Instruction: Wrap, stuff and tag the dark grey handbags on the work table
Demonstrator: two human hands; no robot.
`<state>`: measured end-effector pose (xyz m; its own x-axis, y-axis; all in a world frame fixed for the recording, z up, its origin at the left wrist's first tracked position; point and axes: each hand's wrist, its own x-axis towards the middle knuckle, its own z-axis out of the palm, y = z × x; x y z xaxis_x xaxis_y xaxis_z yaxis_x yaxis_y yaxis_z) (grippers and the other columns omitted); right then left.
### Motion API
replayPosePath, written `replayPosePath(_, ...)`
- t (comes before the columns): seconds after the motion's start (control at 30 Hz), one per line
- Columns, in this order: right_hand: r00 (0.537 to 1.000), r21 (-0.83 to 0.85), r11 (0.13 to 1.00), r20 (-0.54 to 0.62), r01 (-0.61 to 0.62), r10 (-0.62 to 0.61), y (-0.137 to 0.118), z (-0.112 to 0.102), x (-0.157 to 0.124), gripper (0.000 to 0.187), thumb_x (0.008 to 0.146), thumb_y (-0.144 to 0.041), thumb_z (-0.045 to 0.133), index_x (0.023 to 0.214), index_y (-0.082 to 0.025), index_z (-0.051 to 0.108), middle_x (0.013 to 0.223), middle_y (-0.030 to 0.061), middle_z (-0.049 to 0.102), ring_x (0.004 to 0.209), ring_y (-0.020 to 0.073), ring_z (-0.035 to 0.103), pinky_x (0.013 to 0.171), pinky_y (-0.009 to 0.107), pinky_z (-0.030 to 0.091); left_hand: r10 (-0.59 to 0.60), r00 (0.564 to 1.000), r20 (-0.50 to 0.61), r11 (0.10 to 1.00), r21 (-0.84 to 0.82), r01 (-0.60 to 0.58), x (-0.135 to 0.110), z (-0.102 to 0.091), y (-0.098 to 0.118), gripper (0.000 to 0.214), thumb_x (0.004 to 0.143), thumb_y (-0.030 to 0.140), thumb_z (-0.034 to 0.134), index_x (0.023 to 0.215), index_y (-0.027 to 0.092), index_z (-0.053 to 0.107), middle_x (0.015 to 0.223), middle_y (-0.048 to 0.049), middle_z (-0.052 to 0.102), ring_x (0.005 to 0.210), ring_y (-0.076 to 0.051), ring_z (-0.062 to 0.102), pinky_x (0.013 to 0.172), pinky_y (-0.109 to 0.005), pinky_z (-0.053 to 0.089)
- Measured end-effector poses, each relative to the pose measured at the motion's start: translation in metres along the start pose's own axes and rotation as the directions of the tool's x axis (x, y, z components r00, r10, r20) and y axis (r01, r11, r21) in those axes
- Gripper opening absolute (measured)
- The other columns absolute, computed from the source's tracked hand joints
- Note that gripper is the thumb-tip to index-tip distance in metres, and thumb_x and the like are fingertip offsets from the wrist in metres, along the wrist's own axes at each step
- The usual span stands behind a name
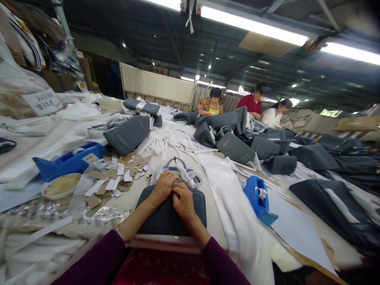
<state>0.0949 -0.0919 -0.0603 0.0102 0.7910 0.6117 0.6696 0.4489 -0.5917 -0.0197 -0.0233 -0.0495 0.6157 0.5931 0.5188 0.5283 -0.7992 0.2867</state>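
A dark grey handbag (166,221) lies flat at the table's near edge, straight in front of me. My left hand (164,187) rests over its upper edge with fingers curled. My right hand (184,201) meets it there, its fingertips bent in and pressed close to the left ones. Whatever small part the fingers pinch is hidden under them. Just beyond the hands, a strap wrapped in white padding (195,179) lies bunched up. A thin dark loop of the handle (175,160) stands up behind the fingers.
Blue tape dispensers stand left (71,160) and right (257,198). Cardboard and paper scraps (115,182) lie left, near a round tape roll (61,185). White strips (228,198) run along the right. More grey bags (236,147) are piled beyond; several co-workers sit behind.
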Motion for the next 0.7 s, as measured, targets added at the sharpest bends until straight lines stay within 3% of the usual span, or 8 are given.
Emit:
replayPosePath(0.1, 0.957, -0.191, 0.962, -0.255, -0.194, 0.142, -0.001, -0.011, 0.003, 0.022, 0.080, -0.008, 0.048, 0.094, -0.017, 0.062, 0.097, 0.0091, 0.057, 0.101, 0.0235, 0.050, 0.095, 0.039, 0.041, 0.038, 0.999, 0.031, 0.993, 0.112, -0.042, 0.000, 0.006, -0.006, 0.031, 0.089, 0.007, 0.044, 0.110, 0.021, 0.062, 0.123, -0.0035, 0.063, 0.123, -0.025, 0.045, 0.098, -0.043, 0.036)
replayPosePath(0.17, 0.916, -0.353, 0.876, -0.343, -0.330, 0.208, 0.000, -0.017, 0.009, 0.030, 0.077, -0.012, 0.056, 0.107, -0.015, 0.058, 0.114, 0.0145, 0.053, 0.112, 0.0294, 0.044, 0.101, 0.046, 0.035, 0.053, 0.998, 0.045, 0.982, 0.177, -0.061, 0.000, 0.008, -0.006, 0.034, 0.090, 0.008, 0.043, 0.117, 0.020, 0.059, 0.127, -0.0040, 0.062, 0.128, -0.024, 0.042, 0.099, -0.043, 0.034)
replayPosePath(0.3, 0.910, -0.565, 0.714, -0.281, -0.413, 0.305, 0.009, -0.016, 0.026, 0.059, 0.071, -0.017, 0.063, 0.127, -0.010, 0.046, 0.133, 0.0224, 0.041, 0.119, 0.0372, 0.038, 0.097, 0.050, 0.035, 0.031, 0.998, 0.052, 0.964, 0.261, -0.044, 0.000, 0.013, -0.005, 0.036, 0.091, 0.010, 0.040, 0.123, 0.018, 0.057, 0.133, -0.0069, 0.058, 0.129, -0.023, 0.043, 0.100, -0.041, 0.032)
replayPosePath(0.47, 0.897, -0.717, 0.567, -0.192, -0.406, 0.398, 0.013, -0.004, 0.037, 0.059, 0.075, -0.012, 0.052, 0.134, -0.010, 0.043, 0.126, 0.0238, 0.045, 0.107, 0.0374, 0.046, 0.084, 0.046, 0.040, 0.005, 0.997, 0.073, 0.964, 0.266, -0.024, -0.002, 0.021, -0.009, 0.038, 0.092, 0.012, 0.039, 0.127, 0.016, 0.054, 0.137, -0.0084, 0.056, 0.132, -0.022, 0.042, 0.103, -0.041, 0.031)
replayPosePath(0.57, 0.920, -0.764, 0.539, -0.183, -0.355, 0.347, 0.010, -0.003, 0.035, 0.058, 0.076, -0.015, 0.052, 0.133, -0.009, 0.043, 0.118, 0.0223, 0.048, 0.104, 0.0362, 0.047, 0.083, 0.046, 0.040, 0.010, 0.998, 0.057, 0.964, 0.263, -0.025, -0.004, 0.023, -0.010, 0.036, 0.093, 0.015, 0.039, 0.126, 0.015, 0.055, 0.137, -0.0092, 0.055, 0.133, -0.023, 0.041, 0.104, -0.042, 0.030)
replayPosePath(0.7, 0.943, -0.764, 0.568, -0.163, -0.307, 0.290, 0.010, -0.006, 0.032, 0.058, 0.073, -0.022, 0.057, 0.128, -0.008, 0.046, 0.113, 0.0210, 0.051, 0.105, 0.0364, 0.047, 0.085, 0.047, 0.039, 0.046, 0.998, 0.031, 0.962, 0.268, -0.053, -0.006, 0.022, -0.010, 0.033, 0.095, 0.017, 0.038, 0.121, 0.014, 0.058, 0.132, -0.0104, 0.059, 0.130, -0.024, 0.043, 0.103, -0.043, 0.031)
